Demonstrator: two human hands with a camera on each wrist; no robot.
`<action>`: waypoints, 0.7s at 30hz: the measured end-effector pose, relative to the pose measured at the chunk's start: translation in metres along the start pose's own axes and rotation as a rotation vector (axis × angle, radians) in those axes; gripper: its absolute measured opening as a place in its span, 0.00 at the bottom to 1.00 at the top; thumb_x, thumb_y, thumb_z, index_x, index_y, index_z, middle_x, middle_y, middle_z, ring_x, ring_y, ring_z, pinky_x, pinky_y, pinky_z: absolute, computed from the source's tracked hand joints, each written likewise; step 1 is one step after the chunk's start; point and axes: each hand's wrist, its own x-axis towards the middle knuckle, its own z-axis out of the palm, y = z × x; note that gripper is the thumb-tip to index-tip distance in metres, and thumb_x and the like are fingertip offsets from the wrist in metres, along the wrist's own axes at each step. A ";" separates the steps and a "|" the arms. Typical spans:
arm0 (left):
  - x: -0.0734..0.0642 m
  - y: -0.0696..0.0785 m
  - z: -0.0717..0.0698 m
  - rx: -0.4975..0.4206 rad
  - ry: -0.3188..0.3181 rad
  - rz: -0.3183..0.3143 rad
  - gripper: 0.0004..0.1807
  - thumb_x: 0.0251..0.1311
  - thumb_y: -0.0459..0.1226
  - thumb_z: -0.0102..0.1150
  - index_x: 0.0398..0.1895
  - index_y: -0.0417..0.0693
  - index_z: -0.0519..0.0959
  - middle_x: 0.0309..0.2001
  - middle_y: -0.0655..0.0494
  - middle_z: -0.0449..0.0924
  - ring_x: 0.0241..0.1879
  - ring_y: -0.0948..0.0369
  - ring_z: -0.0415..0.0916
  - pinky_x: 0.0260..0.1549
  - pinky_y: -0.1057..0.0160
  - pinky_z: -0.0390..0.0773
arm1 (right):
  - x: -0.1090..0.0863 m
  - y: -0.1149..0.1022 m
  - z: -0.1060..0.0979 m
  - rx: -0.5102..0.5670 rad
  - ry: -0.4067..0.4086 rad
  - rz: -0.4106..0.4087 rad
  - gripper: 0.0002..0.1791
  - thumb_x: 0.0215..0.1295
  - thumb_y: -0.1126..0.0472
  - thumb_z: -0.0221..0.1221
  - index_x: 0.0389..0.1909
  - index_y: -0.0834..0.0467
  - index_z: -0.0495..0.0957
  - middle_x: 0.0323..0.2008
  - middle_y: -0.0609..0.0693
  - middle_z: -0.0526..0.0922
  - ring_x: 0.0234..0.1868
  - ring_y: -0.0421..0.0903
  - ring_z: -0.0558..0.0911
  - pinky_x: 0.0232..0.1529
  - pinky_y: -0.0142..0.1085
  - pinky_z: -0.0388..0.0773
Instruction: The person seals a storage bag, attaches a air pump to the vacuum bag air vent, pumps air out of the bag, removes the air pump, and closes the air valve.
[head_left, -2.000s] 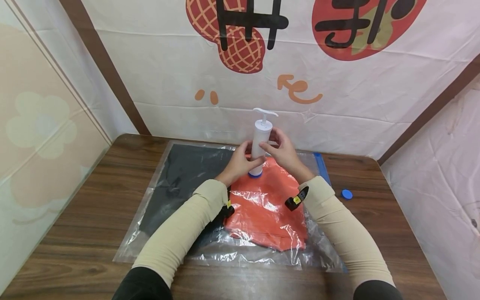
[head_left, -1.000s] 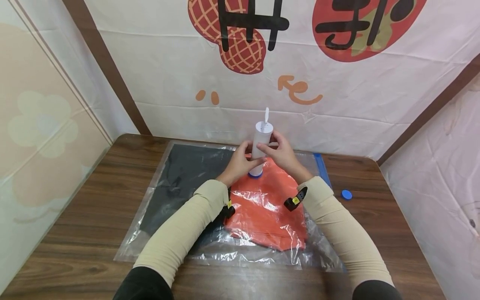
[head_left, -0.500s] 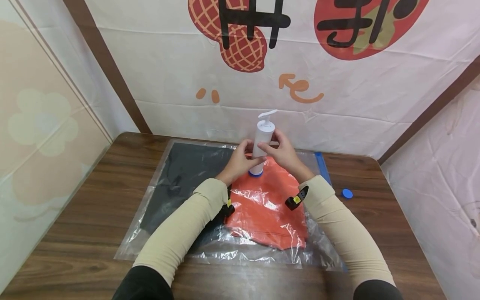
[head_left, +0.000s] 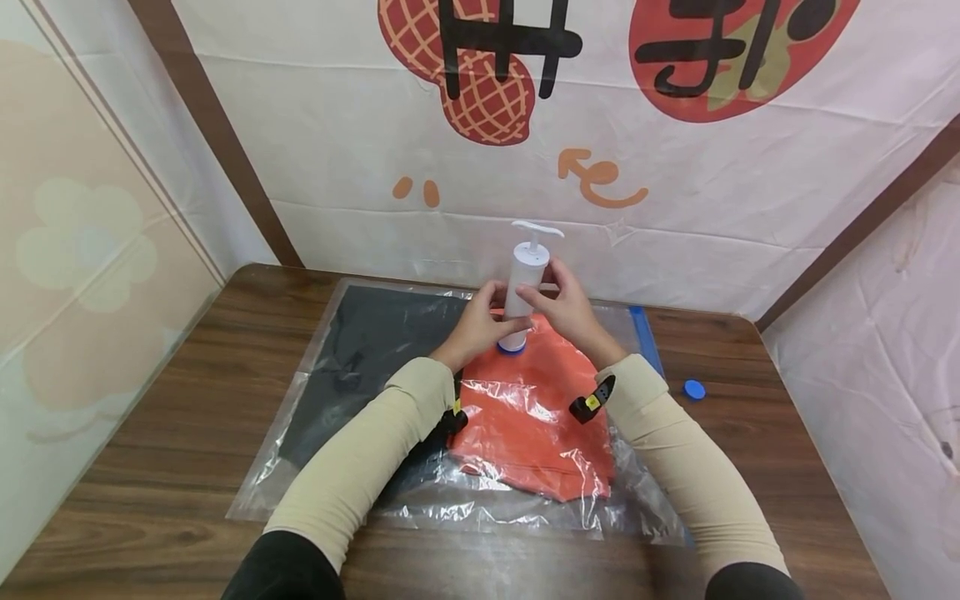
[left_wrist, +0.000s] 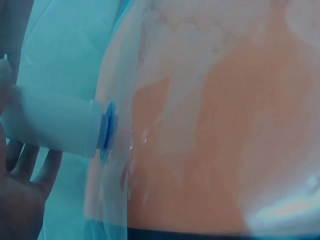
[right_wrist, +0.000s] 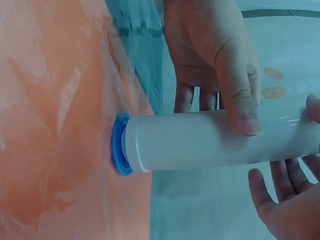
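Observation:
Both hands are round a white hand pump (head_left: 519, 296) that stands upright with its foot on the blue valve (right_wrist: 120, 144) of a clear vacuum storage bag (head_left: 480, 521). My left hand (head_left: 480, 327) holds the lower barrel, thumb across the front. Higher up, my right hand (head_left: 567, 307) grips the barrel from the right. The pump's T-shaped handle (head_left: 537, 227) sticks up above its top, untouched. Under the film lie a folded orange garment (head_left: 532, 417) and a dark grey one (head_left: 360, 367). In the left wrist view the barrel (left_wrist: 60, 122) meets the valve squarely.
A blue round cap (head_left: 693, 389) lies on the wooden table (head_left: 757, 467) to the right of the bag. The bag's blue zip strip (head_left: 647, 340) runs along its right side. A printed cloth wall (head_left: 337, 150) rises directly behind the table's back edge.
The pump's handle has turned about its upright axis, from end-on one second ago to broadside now. Both hands keep their places on the barrel, and the bag lies as before.

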 end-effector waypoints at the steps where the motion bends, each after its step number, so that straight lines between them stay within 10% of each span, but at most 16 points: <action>1: 0.000 0.001 0.000 0.007 -0.002 0.003 0.32 0.61 0.38 0.73 0.65 0.44 0.68 0.59 0.47 0.75 0.60 0.52 0.75 0.61 0.52 0.76 | 0.000 0.000 0.000 -0.006 0.001 -0.001 0.31 0.70 0.65 0.64 0.70 0.65 0.65 0.55 0.64 0.76 0.58 0.59 0.77 0.62 0.53 0.74; 21: 0.001 -0.001 0.000 0.031 -0.009 -0.002 0.31 0.62 0.40 0.72 0.65 0.43 0.71 0.60 0.46 0.77 0.60 0.50 0.76 0.60 0.51 0.76 | 0.001 0.000 0.000 0.022 0.023 -0.005 0.33 0.69 0.65 0.65 0.71 0.65 0.63 0.58 0.65 0.74 0.58 0.60 0.76 0.62 0.57 0.72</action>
